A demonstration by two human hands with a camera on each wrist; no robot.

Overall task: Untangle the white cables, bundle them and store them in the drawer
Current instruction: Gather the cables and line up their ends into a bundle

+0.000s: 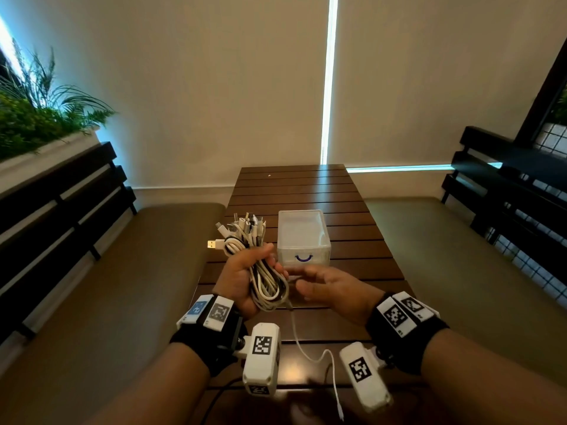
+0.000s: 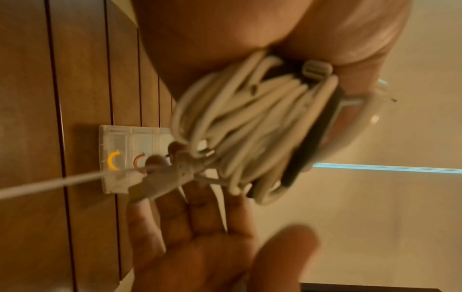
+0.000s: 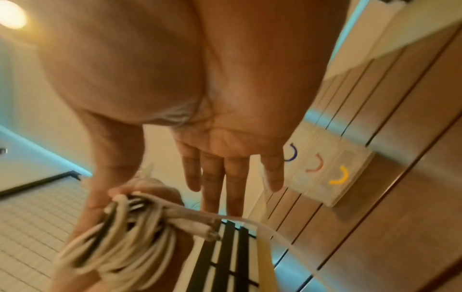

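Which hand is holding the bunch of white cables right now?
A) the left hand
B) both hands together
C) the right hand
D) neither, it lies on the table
A: the left hand grips the bundle of white cables above the table, while the right hand is open beside it, fingers straight.

One bundle of white cables (image 1: 260, 271), their number too tangled to tell, one loose cable (image 1: 319, 360) trailing near, one clear drawer unit (image 1: 303, 237) with three drawers, handles blue, pink and yellow, one slatted table (image 1: 346, 210), two hands
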